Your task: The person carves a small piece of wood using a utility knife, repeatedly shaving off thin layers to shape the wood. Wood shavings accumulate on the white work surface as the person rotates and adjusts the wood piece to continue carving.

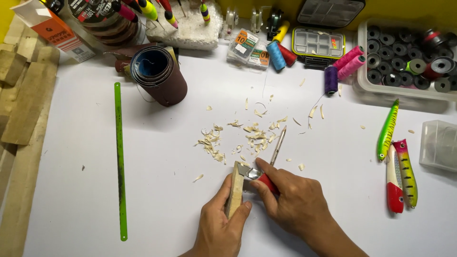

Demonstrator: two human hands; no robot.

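Note:
My left hand (220, 226) grips a small pale wooden block (234, 188), held upright near the table's front edge. In my right hand (291, 200) is a red-handled utility knife (259, 177), its blade against the top of the block. Pale wood shavings (238, 138) lie scattered on the white tabletop just beyond both hands. A thin pencil (277, 146) rests among them, right behind the knife.
A green saw blade (119, 157) lies at left, a sandpaper roll (159, 75) behind it. Wood strips (24, 104) line the left edge. Thread spools (342, 66), small cases and a bin of reels (409, 62) stand at back right. Painted fishing lures (397, 157) lie at right.

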